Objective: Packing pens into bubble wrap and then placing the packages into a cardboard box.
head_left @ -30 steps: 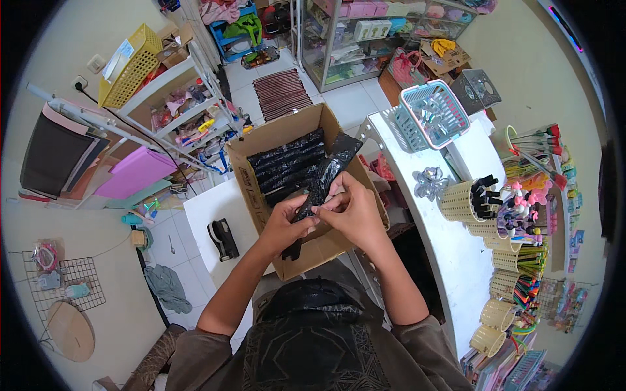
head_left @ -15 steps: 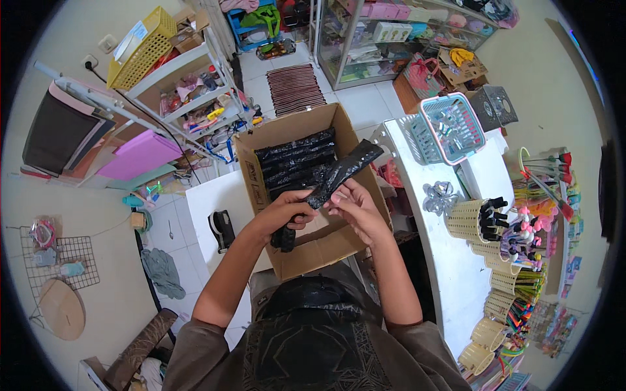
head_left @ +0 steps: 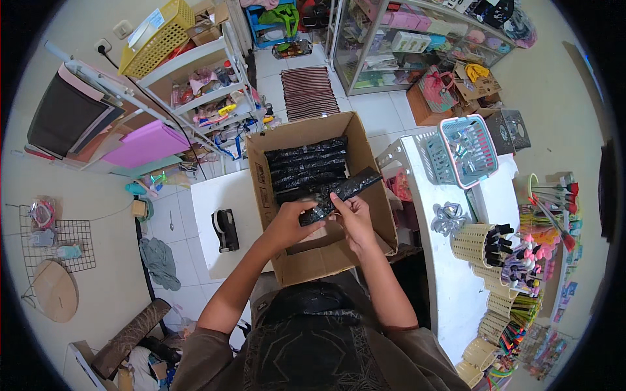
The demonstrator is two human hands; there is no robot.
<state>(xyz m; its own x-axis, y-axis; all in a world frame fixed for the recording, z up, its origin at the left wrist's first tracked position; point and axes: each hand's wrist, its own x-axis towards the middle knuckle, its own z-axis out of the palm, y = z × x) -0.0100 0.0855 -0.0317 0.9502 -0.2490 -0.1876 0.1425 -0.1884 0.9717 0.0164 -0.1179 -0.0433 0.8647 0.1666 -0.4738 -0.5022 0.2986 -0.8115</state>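
Black glossy bundle (head_left: 360, 184): left hand (head_left: 291, 225), right hand (head_left: 356, 221), fingers of both clamped on it (slickness could let it slip).

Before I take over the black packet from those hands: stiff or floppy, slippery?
The black packet is probably fairly stiff: its far end juts straight past the right hand. Its shiny surface may be slippery.

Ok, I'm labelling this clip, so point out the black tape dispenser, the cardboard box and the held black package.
Black tape dispenser (head_left: 227, 231), head view: middle of its body.
Cardboard box (head_left: 321, 259), head view: near side wall.
Held black package (head_left: 358, 184), head view: its upper-right stretch.
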